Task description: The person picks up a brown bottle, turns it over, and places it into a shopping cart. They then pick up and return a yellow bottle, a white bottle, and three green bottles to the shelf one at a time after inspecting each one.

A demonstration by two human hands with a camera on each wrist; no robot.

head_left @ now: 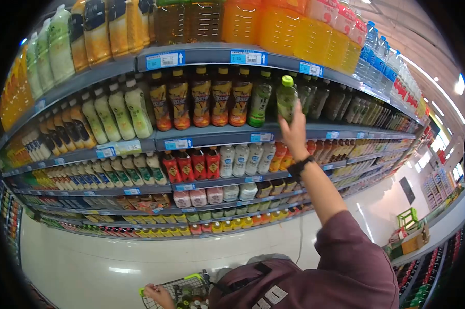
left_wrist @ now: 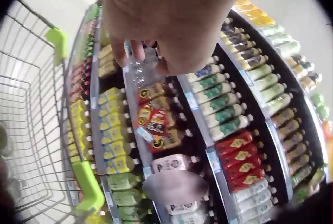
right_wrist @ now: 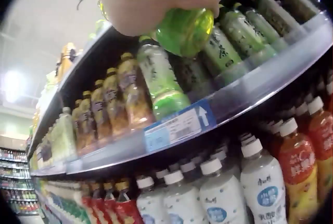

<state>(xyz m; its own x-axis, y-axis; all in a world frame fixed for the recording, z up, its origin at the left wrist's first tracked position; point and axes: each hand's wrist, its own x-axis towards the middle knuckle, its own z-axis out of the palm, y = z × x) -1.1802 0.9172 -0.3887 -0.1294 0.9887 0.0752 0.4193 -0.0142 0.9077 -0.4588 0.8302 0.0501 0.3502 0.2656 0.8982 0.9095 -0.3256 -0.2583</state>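
My right hand [head_left: 294, 135] grips a green tea bottle [head_left: 286, 95] with a bright green cap, at the front of the upper shelf. In the right wrist view the green base of this bottle [right_wrist: 184, 31] shows below the hand, in front of the other tea bottles. A similar green tea bottle [head_left: 261, 100] stands just left of it on the shelf. Low in the head view, my left hand [head_left: 159, 295] is beside the green-trimmed rim of a shopping cart [head_left: 191, 278]. Its fingers [left_wrist: 137, 50] hang loosely bent in the left wrist view, with nothing held.
Drink bottles fill the shelves, with orange-labelled bottles [head_left: 201, 100] to the left of the tea. Below runs a shelf edge with a price tag [head_left: 262, 137]. Several bottles [head_left: 196, 298] lie in the cart. Pale floor [head_left: 109, 257] stretches behind it.
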